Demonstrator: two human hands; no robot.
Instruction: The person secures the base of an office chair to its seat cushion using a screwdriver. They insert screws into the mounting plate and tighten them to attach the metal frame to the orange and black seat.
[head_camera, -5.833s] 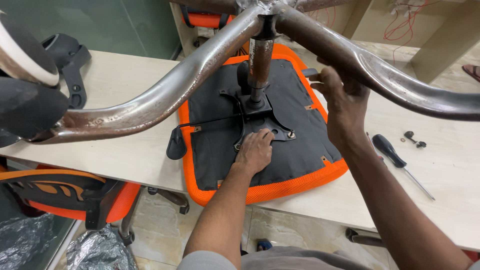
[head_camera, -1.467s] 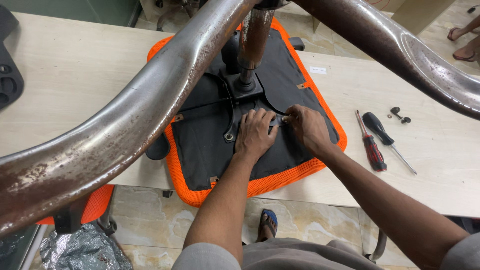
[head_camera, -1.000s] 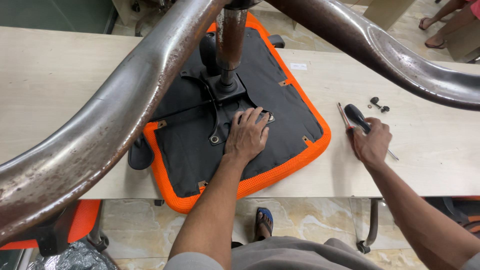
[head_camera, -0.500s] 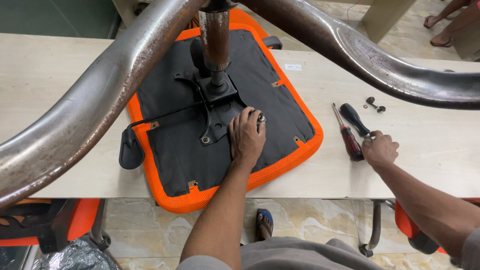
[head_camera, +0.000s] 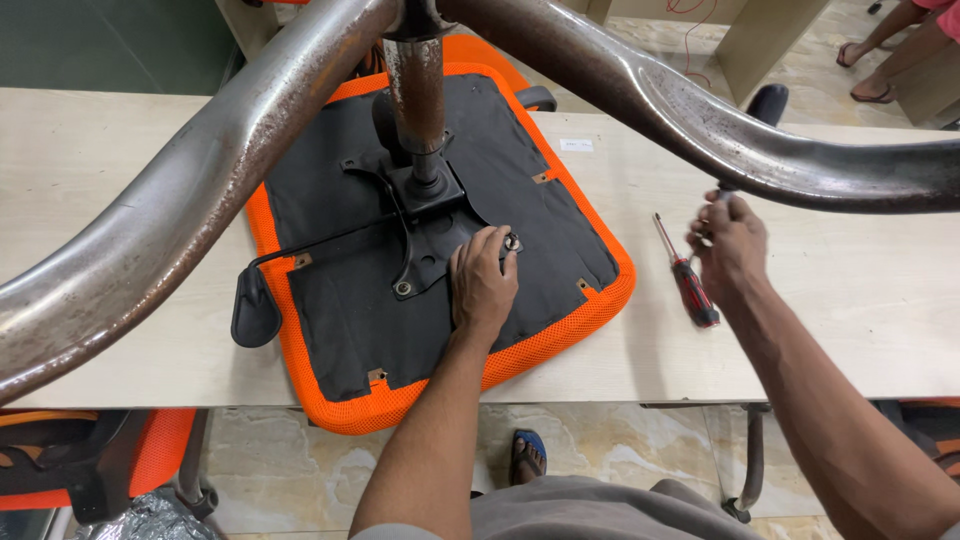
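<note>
An orange chair seat (head_camera: 590, 300) lies upside down on the table, black fabric up. A black metal mounting plate (head_camera: 425, 240) is fixed at its centre, with a rusty gas-lift column (head_camera: 415, 95) rising from it. My left hand (head_camera: 482, 285) rests on the plate, fingertips at a bolt (head_camera: 512, 242). My right hand (head_camera: 730, 250) is raised over the table to the right, closed around a black-handled screwdriver (head_camera: 722, 192). A red-and-black screwdriver (head_camera: 685, 275) lies on the table just left of that hand.
Thick rusty chair-base legs (head_camera: 200, 210) cross the view close to the camera. A black lever paddle (head_camera: 255, 310) sticks out at the seat's left. The pale wooden table (head_camera: 860, 320) stretches both ways. Another orange chair part (head_camera: 80, 470) sits lower left. Another person's feet (head_camera: 880, 70) stand at the far right.
My right hand left the seat, reached to the tools on the right and lifted the black-handled screwdriver. My left hand stayed on the mounting plate.
</note>
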